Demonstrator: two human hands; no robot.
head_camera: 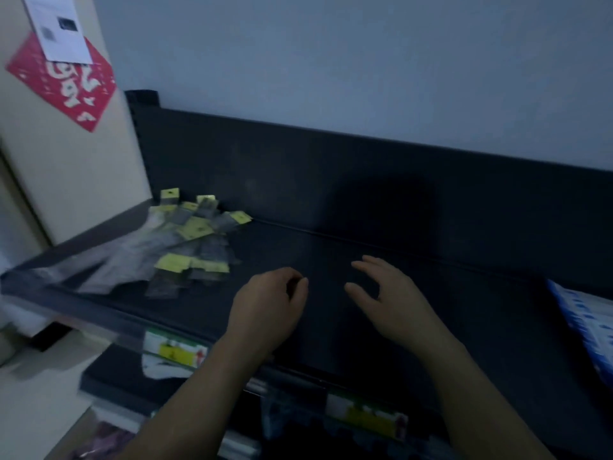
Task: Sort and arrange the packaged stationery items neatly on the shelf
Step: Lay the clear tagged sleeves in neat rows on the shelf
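Packaged stationery items [185, 240] with yellow header cards are lying in a loose, overlapping heap at the left end of the dark shelf [414, 260], not yet lined up. Right of the heap, over bare shelf, the left hand [268, 307] is being held curled and empty, the right hand [388, 300] spread open, nothing gripped, probably poised to begin straightening.

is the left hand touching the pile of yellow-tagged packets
Apart. The head view shows bare dark shelf between the left hand and the packet pile.

Blue-white pack [587, 327] cut by right edge; packet pile [166, 247] blurred
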